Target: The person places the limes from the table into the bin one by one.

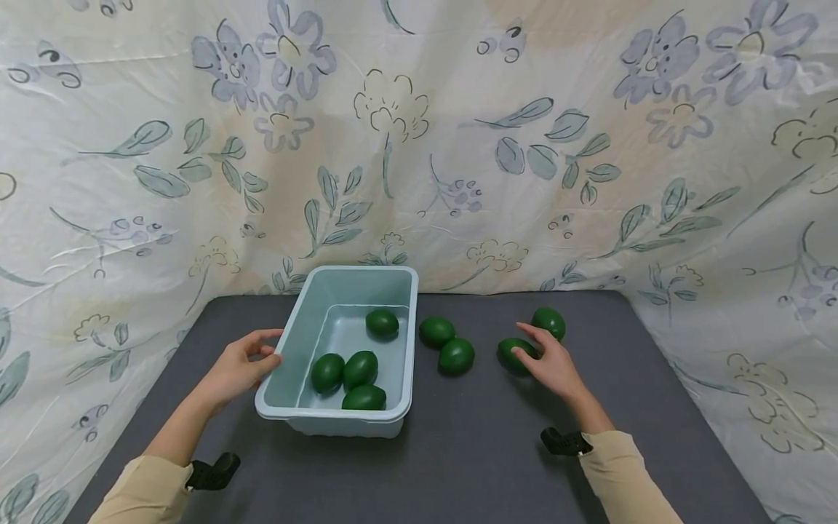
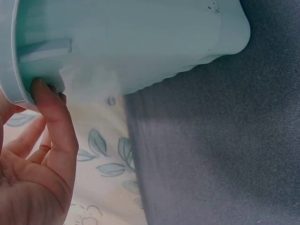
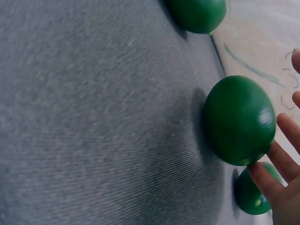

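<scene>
Just beneath the right hand (image 1: 556,367) lies a glossy green avocado-like fruit (image 1: 511,362), with a second fruit (image 1: 550,320) beyond the fingers and a pair of fruits (image 1: 456,356) to the hand's left, all on dark grey cloth (image 1: 471,451). I see the digits parted round the nearest one, not gripping; whether a tip presses it, I cannot tell from here. I judge it firm, fairly light and inclined to roll or slip, so I would cup it across its widest girth, thumb opposite fingers, and avoid the tapered ends. The left hand (image 1: 238,367) pinches the left rim (image 1: 296,306) of the pale plastic bin (image 1: 347,427), which stands to that hand's right, holding four more fruits (image 1: 360,370).
</scene>
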{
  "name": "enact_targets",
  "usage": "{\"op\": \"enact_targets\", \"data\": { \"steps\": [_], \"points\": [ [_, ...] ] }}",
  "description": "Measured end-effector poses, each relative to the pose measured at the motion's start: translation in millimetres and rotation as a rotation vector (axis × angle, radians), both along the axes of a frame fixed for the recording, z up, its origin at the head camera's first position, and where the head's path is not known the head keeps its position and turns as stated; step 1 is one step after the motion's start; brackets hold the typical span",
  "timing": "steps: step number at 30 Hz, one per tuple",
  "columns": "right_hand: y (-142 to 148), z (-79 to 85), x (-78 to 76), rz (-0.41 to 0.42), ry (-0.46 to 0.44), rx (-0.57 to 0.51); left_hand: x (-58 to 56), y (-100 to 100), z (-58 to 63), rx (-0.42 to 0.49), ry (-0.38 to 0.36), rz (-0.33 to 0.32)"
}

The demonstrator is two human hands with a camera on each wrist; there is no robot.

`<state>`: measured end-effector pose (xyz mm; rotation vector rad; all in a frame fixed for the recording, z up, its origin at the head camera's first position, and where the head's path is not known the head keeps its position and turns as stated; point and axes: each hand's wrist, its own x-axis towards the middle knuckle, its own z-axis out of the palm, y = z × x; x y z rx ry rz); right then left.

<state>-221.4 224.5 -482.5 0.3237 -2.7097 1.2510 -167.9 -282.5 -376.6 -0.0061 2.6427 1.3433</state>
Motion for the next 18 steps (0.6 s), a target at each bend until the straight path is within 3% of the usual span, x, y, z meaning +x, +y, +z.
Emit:
{"op": "enact_targets", "data": {
  "steps": [18],
  "points": [
    [-1, -18.7, -5.4, -0.016, 0.011, 0.144, 0.9, 0, 0.1, -0.005, -0.002, 0.007]
  ]
}}
